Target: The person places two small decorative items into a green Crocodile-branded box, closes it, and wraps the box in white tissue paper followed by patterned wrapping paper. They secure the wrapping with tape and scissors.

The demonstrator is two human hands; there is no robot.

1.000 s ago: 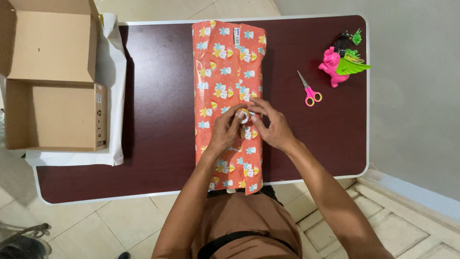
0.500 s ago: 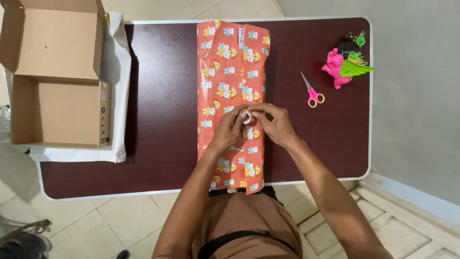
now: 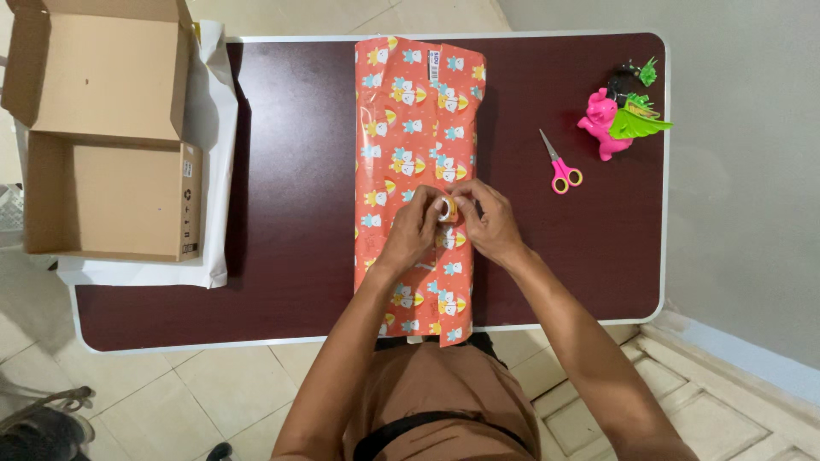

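Observation:
A long parcel wrapped in orange patterned paper [image 3: 418, 119] lies lengthwise on the dark brown table [image 3: 290, 213], its near end hanging over the front edge. Both my hands meet above its middle seam. My left hand [image 3: 416, 229] and my right hand [image 3: 485, 220] together hold a small roll of tape [image 3: 448, 207] between the fingertips, just over the paper.
An open cardboard box [image 3: 102, 145] sits on white paper [image 3: 209, 111] at the table's left end. Pink-handled scissors [image 3: 559, 164] lie right of the parcel. A pink toy with green parts [image 3: 615, 119] stands at the far right corner. A grey wall rises on the right.
My hands have stayed at the same spot on the parcel with the tape roll; only the fingers shifted slightly. The view moved a little.

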